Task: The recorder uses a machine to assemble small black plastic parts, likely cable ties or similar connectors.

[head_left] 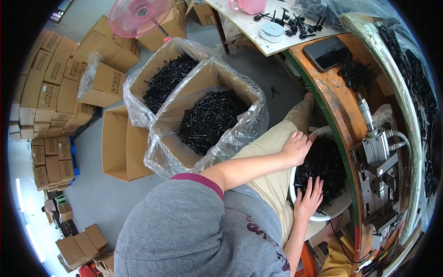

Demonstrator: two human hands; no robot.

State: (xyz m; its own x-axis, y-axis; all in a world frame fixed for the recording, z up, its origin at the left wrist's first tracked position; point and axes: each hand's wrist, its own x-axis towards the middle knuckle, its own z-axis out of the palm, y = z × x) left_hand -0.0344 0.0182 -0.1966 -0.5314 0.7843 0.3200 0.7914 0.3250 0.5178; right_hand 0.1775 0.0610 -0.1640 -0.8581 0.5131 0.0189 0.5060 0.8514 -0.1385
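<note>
A round white plastic basket (pixel 340 203) stands between my legs beside the workbench, filled with small black stemmed plastic parts (pixel 323 168). My left hand (pixel 297 147) is at the basket's upper left rim, with its fingers curled over the edge of the heap. What those fingers hold, if anything, is hidden. Lower down, my right hand (pixel 310 201) rests on the black parts, its fingers spread and nothing gripped in them.
Two plastic-lined cartons (pixel 177 150) of black parts stand left of my leg, beside an open carton (pixel 115 147). The wooden workbench (pixel 323 101) carries a phone (pixel 326 53) and a metal fixture (pixel 378 147). Behind are a pink fan (pixel 138 16), a white table (pixel 249 27) and stacked boxes (pixel 50 83).
</note>
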